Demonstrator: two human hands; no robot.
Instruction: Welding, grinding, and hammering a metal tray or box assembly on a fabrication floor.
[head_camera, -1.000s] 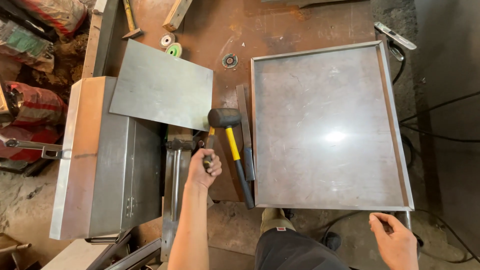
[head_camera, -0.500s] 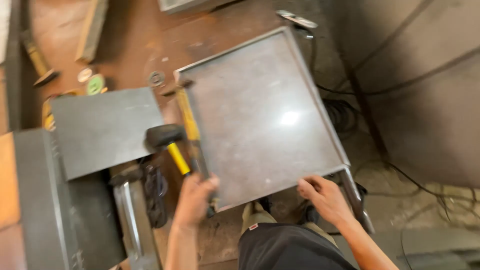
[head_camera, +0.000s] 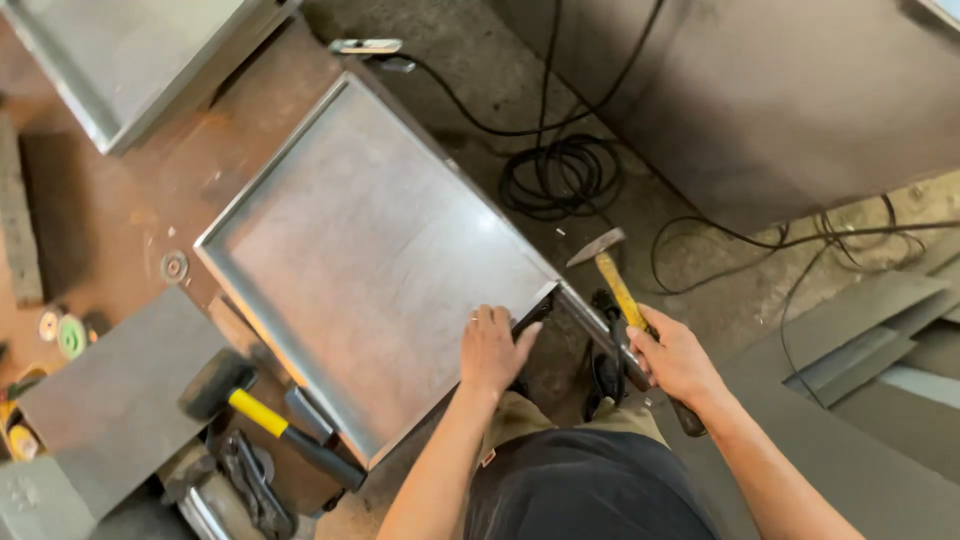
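Head view, nearest first: the left hand (head_camera: 492, 350) lies flat and released on the near corner of the large sheet-metal tray (head_camera: 360, 250), fingers spread on its surface and thumb at the rim, grasping nothing. Just right of that corner, the right hand (head_camera: 675, 358) has its grip clenched around the handle of a hammer with a yellow shaft (head_camera: 618, 290); the steel head points up and away, off the tray's right edge and above the floor. A thin metal bar (head_camera: 590, 322) runs from the tray's near corner towards the right hand.

Left of the tray's near edge, a black rubber mallet with a yellow and black handle (head_camera: 262, 412) lies on the bench (head_camera: 130, 200), untouched, its handle end close to the tray's rim. Beside the mallet, further left, rests a flat grey steel sheet (head_camera: 110, 400). A green-centred disc (head_camera: 70, 335) sits beyond that sheet, and a small round washer (head_camera: 174, 266) lies just off the tray's left corner.

The tray itself sits skewed on the rusty bench, its right side overhanging the edge. Beyond its right edge, a coil of black cable (head_camera: 560, 175) lies on the floor. Past the tray's far corner rests a small metal clamp-like tool (head_camera: 365, 46), and another metal tray (head_camera: 130, 60) lies at the far left.
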